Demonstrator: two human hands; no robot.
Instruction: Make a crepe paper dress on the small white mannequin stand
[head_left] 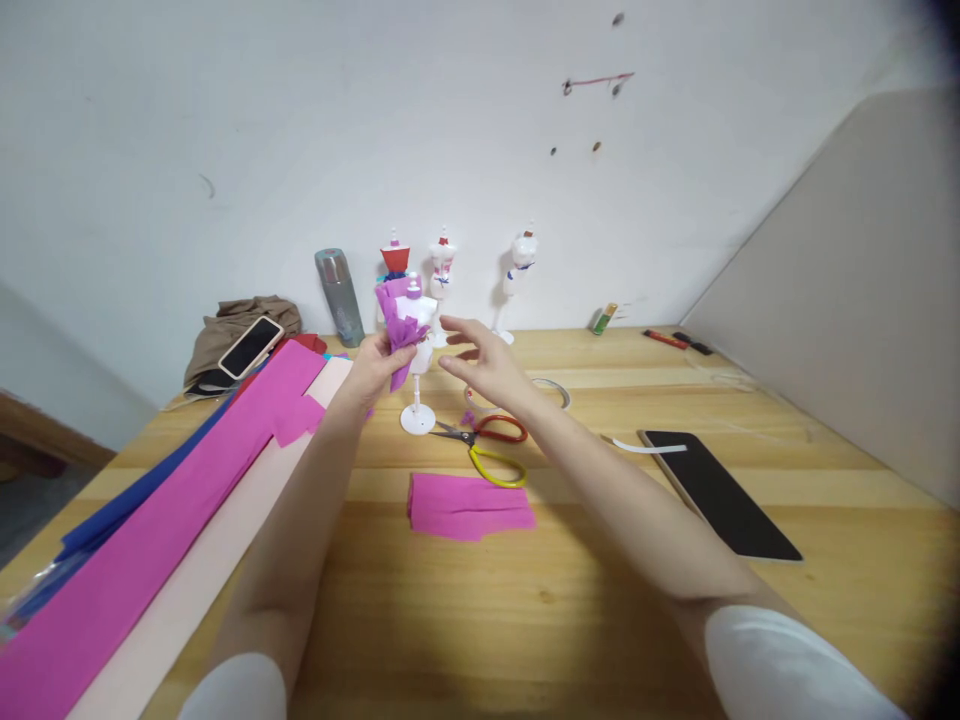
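Note:
A small white mannequin [420,358] stands upright on a round base, with purple crepe paper [403,335] gathered across its front and one side. My left hand [379,362] pinches this paper against the mannequin from the left. To the right of the mannequin, my right hand [480,355] is held with its fingers apart and nothing in them. Scissors [480,440] with one red and one yellow handle lie in front of the base. Nearer to me is a folded piece of magenta crepe paper [471,506], flat on the table.
Three more mannequins [523,252] stand by the wall, beside a grey flask [340,297]. Long strips of magenta paper [180,510] and pale pink paper [217,560] cover the left side. A phone [252,348] rests on brown cloth [225,325]. A dark tablet [724,495] lies right.

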